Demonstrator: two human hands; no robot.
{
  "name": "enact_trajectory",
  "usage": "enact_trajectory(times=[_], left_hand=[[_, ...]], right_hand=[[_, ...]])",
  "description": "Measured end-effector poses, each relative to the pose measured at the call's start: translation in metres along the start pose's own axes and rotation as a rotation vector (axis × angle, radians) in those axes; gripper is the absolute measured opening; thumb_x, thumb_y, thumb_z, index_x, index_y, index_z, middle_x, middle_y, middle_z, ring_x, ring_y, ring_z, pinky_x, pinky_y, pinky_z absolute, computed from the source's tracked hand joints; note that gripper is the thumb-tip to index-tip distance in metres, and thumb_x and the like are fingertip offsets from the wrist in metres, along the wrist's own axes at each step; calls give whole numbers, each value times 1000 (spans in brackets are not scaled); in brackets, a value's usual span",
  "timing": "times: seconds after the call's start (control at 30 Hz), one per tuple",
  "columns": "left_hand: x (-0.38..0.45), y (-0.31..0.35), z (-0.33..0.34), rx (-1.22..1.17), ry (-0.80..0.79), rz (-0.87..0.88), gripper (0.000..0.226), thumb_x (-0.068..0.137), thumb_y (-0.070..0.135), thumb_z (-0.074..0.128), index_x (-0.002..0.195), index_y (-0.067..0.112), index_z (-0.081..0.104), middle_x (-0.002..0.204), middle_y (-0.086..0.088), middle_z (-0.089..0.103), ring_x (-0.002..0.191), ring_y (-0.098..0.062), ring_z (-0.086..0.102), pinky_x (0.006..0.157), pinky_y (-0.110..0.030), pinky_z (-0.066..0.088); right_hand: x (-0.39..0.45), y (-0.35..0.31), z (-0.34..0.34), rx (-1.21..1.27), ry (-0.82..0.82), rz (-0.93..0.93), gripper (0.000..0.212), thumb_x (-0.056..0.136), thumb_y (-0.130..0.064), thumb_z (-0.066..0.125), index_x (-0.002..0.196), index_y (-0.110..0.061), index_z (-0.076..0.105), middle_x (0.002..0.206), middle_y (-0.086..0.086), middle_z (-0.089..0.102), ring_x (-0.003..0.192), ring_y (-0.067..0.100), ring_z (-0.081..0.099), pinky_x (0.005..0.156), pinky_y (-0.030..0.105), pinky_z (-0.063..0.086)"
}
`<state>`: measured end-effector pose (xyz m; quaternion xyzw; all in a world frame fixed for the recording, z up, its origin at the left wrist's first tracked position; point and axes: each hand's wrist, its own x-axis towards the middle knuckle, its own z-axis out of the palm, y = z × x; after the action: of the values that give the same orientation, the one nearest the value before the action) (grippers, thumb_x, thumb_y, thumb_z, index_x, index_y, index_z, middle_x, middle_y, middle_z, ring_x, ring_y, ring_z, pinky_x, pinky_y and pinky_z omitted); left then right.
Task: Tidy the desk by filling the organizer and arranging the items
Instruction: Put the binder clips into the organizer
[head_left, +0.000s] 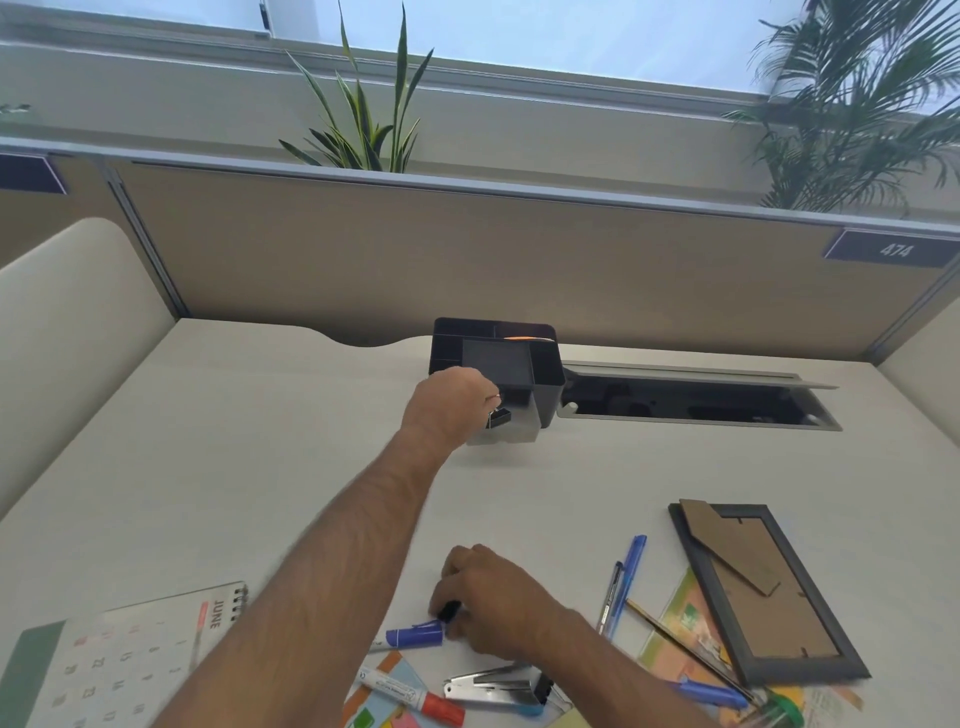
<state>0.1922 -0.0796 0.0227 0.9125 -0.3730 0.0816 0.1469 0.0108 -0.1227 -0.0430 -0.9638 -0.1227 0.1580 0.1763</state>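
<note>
The black desk organizer (545, 387) stands at the back of the desk, with something orange (524, 338) in a rear compartment. My left hand (449, 405) reaches its front and pinches a black binder clip (500, 417) just before the low front tray. Near me, my right hand (493, 597) grips a small black object (450, 611) right beside a blue marker (415, 635). A red-capped white marker (415, 696), a silver stapler (493, 688), two blue pens (628, 571) and a pencil (675, 642) lie loose on the desk.
A dark picture frame (826, 662) lies face down at the right over coloured papers (675, 623). A June desk calendar (130, 660) sits at the near left, sticky notes (384, 714) at the near edge. An open cable hatch (691, 402) lies right of the organizer, below the partition (467, 249).
</note>
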Motion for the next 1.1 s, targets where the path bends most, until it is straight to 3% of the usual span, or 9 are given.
enact_trajectory(times=[0.27, 0.43, 0.6, 0.7, 0.8, 0.87, 0.97, 1.03, 1.1], left_hand=[[5, 17, 10, 287, -120, 139, 20, 97, 17, 53, 105, 15, 71, 98, -6, 67, 87, -23, 57, 68, -32, 38], [5, 23, 17, 268, -204, 134, 22, 95, 16, 55, 113, 18, 69, 106, -6, 64, 90, -20, 46, 82, -36, 42], [1, 21, 22, 255, -288, 81, 27, 97, 20, 50, 119, 18, 64, 116, -5, 57, 107, -24, 45, 92, -42, 37], [-1, 15, 27, 192, -327, 38, 30, 98, 21, 48, 125, 21, 61, 125, -2, 54, 111, -23, 41, 94, -44, 35], [-4, 9, 28, 55, -307, 8, 35, 100, 19, 43, 131, 26, 57, 133, 1, 50, 117, -23, 38, 96, -43, 33], [-6, 8, 26, -74, -198, -4, 33, 100, 22, 44, 129, 28, 60, 131, 3, 55, 118, -23, 41, 94, -41, 34], [-10, 10, 18, -365, 2, -13, 23, 94, 31, 56, 107, 24, 74, 107, 4, 71, 100, -18, 59, 85, -36, 48], [-12, 13, 9, -592, -114, -31, 19, 90, 32, 65, 98, 20, 77, 93, 4, 74, 86, -12, 66, 76, -29, 53], [-13, 16, 1, -610, -248, 16, 18, 86, 33, 72, 94, 19, 78, 85, 6, 74, 78, -6, 67, 69, -22, 55]], right_hand=[[-6, 13, 5, 46, 100, 76, 28, 87, -13, 59, 112, -13, 71, 108, 8, 61, 95, 26, 59, 82, 36, 52], [-8, 29, 4, 151, 261, 181, 30, 86, -14, 56, 111, -14, 72, 108, 4, 70, 95, 20, 64, 86, 28, 51], [-7, 49, -4, 377, 399, 374, 27, 79, -6, 61, 98, -15, 78, 97, -2, 77, 89, 13, 69, 84, 19, 51], [-8, 57, -13, 675, 483, 485, 25, 76, 0, 66, 83, -21, 78, 83, -5, 76, 79, 15, 72, 82, 30, 59], [-10, 62, -26, 1084, 625, 582, 25, 77, 6, 67, 80, -16, 78, 80, 8, 77, 73, 26, 74, 82, 46, 61], [-9, 62, -38, 1293, 708, 598, 21, 81, 12, 66, 86, -6, 76, 87, 18, 75, 75, 30, 73, 82, 46, 62], [-7, 60, -57, 1457, 811, 582, 17, 82, 14, 66, 91, 1, 70, 88, 23, 71, 75, 30, 70, 78, 40, 62], [-5, 60, -67, 1513, 864, 552, 16, 83, 14, 67, 92, 1, 67, 89, 23, 71, 77, 33, 69, 81, 42, 61], [0, 59, -73, 1506, 896, 529, 13, 84, 9, 69, 94, 0, 67, 92, 22, 72, 81, 35, 72, 83, 43, 61]])
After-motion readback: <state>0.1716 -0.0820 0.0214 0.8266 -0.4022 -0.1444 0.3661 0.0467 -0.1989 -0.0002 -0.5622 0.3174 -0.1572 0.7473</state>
